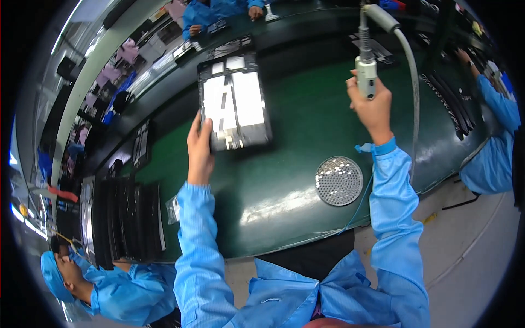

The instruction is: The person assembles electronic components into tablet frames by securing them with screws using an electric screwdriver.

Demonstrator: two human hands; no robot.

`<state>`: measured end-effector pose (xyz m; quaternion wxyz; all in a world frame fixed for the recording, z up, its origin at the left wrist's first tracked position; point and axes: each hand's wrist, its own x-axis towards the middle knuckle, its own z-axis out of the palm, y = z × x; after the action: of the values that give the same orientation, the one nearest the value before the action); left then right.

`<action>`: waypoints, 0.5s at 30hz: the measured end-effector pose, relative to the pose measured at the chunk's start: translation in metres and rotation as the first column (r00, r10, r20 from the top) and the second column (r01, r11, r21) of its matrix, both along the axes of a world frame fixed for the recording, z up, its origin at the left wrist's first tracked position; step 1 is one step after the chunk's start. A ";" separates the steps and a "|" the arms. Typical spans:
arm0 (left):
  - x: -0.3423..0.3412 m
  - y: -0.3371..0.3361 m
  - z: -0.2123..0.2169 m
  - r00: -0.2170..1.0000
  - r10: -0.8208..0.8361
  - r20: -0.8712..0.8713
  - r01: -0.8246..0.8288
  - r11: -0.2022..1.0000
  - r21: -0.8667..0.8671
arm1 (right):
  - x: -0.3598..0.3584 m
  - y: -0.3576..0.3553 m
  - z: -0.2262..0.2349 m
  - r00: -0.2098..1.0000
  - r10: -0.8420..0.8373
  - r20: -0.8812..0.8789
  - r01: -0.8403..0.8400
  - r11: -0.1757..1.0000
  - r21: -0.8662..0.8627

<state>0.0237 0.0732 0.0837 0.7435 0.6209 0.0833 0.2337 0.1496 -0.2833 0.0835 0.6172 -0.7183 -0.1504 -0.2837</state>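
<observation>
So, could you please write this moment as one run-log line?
left hand: holds flat tablet-like device | right hand: grips white handheld tool | green table: round perforated dish

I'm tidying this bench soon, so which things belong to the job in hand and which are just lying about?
Seemingly in the job:
flat open device, in the left hand
corded handheld tool, in the right hand
round dotted tray, probably; untouched but close by

Apparently lying about:
group of dark panels, at left
dark strips, at right
</observation>
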 end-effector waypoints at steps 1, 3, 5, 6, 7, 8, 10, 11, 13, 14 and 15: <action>0.034 0.020 -0.011 1.000 -0.004 -0.021 0.004 1.000 -0.006 | -0.003 0.003 0.000 1.000 0.012 0.028 -0.012 1.000 0.018; 0.087 0.066 -0.046 0.996 -0.012 -0.089 0.009 0.999 -0.036 | 0.000 0.007 -0.010 0.998 0.015 0.068 -0.016 1.000 0.012; 0.117 0.112 -0.077 0.985 -0.020 -0.172 0.011 0.998 -0.056 | -0.006 0.013 -0.009 0.996 0.043 0.084 -0.044 0.999 0.011; 0.127 0.121 -0.089 0.952 0.125 -0.280 -0.141 0.989 -0.036 | -0.009 0.013 -0.008 0.993 0.045 0.108 -0.044 0.999 -0.014; 0.128 0.135 -0.095 0.953 0.117 -0.278 -0.117 0.993 0.015 | -0.012 0.014 -0.005 0.991 0.050 0.121 -0.047 0.998 -0.033; 0.127 0.150 -0.097 0.954 0.113 -0.278 -0.099 0.993 0.066 | -0.014 0.016 -0.004 0.993 0.075 0.096 -0.074 0.997 -0.015; 0.129 0.169 -0.092 0.833 0.484 -0.268 -0.175 0.690 0.702 | -0.015 0.022 -0.004 0.991 0.090 0.100 -0.090 0.996 -0.003; 0.148 0.076 -0.094 0.516 0.846 -0.133 -0.090 0.208 0.974 | -0.008 0.004 -0.021 0.998 0.003 0.064 0.001 0.998 -0.066; 0.138 0.084 -0.092 0.619 0.728 0.296 -0.312 -0.118 0.943 | -0.015 0.016 -0.013 0.990 0.055 0.134 -0.054 0.998 -0.013; 0.145 0.067 -0.090 0.637 0.626 0.450 -0.434 -0.192 0.880 | -0.015 0.017 -0.013 0.985 0.060 0.160 -0.059 0.998 -0.014; 0.156 0.048 -0.088 0.693 0.556 0.458 -0.479 -0.120 0.870 | -0.016 0.019 -0.012 0.982 0.104 0.157 -0.110 0.994 0.027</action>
<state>0.1798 0.1215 -0.0044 0.0025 0.8606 0.1712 0.4796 0.1333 -0.2639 0.0710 0.6305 -0.6739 -0.2314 -0.3080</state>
